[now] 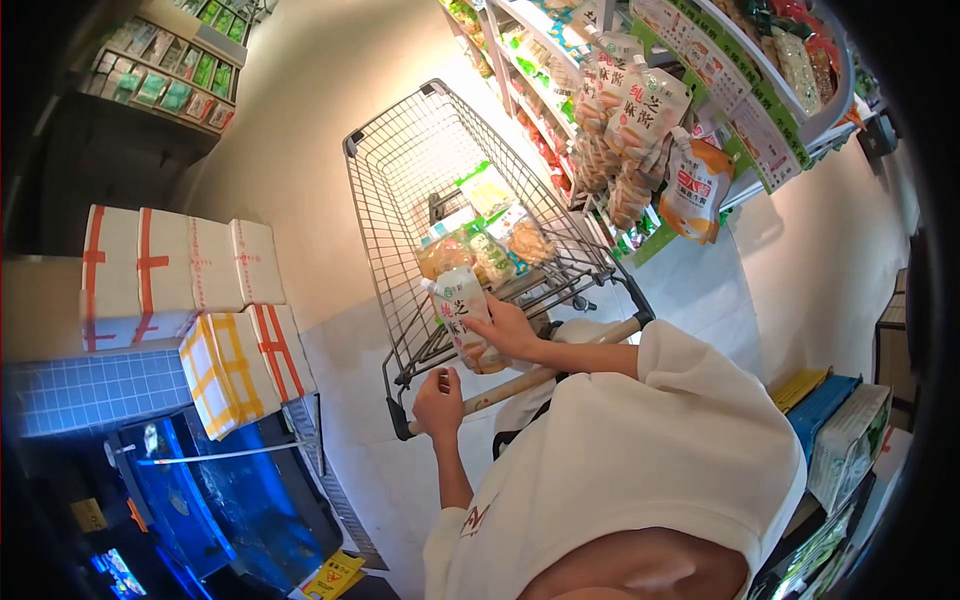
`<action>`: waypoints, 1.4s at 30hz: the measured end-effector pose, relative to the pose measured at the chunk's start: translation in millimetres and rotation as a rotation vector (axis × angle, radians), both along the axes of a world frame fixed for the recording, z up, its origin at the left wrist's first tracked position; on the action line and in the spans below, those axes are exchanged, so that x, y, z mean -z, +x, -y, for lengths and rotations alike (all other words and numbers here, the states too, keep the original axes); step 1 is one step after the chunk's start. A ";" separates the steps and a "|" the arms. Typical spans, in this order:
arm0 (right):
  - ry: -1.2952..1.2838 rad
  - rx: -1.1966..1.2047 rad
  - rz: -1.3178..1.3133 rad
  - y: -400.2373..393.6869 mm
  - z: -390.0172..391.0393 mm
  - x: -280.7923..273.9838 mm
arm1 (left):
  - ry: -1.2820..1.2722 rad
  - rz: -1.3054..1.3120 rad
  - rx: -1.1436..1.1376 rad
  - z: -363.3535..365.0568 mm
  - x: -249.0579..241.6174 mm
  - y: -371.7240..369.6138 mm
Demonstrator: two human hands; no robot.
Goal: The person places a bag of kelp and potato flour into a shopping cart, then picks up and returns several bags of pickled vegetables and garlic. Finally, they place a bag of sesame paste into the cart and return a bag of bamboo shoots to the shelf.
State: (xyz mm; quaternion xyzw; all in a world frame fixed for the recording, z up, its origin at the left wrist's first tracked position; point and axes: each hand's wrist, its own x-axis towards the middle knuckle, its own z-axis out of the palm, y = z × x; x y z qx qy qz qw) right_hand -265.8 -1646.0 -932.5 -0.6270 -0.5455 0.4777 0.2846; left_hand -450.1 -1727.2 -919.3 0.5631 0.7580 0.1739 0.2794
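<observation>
My right hand (pixel 508 330) is closed around the side of a pale spout pouch of sesame paste (pixel 456 308), held upright above the near end of a shopping cart (pixel 372 215). My left hand (pixel 438 403) is curled with bent fingers at the left end of the cart handle (pixel 520 387); whatever it may hold is hidden. Inside the cart lie several packaged foods, among them a clear bag of brown pieces (pixel 527 240) and a green-edged pack (pixel 484 190).
Right of the cart, a shelf rack (pixel 545 70) carries hanging sesame paste pouches (pixel 640 110) and an orange pouch (pixel 695 188). Taped white foam boxes (pixel 165 275) are stacked at left, above blue-lit tanks (pixel 250 490). Stacked cartons (pixel 850 440) stand at the lower right.
</observation>
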 end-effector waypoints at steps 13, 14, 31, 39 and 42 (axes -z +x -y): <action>-0.008 0.015 0.000 16.1 -63.2 16.8 | -0.069 -0.028 0.024 -76.2 9.1 13.9; -0.004 0.019 0.011 17.6 -69.7 18.7 | -0.071 -0.019 0.032 -84.7 9.5 15.1; 0.012 0.110 0.123 24.5 -157.2 55.4 | -0.201 0.026 0.295 -203.8 41.6 11.5; 0.056 0.086 0.098 40.9 -172.9 73.4 | -0.371 0.033 0.456 -241.5 45.2 24.0; 0.075 0.100 0.108 38.7 -181.7 72.8 | -0.365 -0.016 0.538 -253.0 55.9 19.3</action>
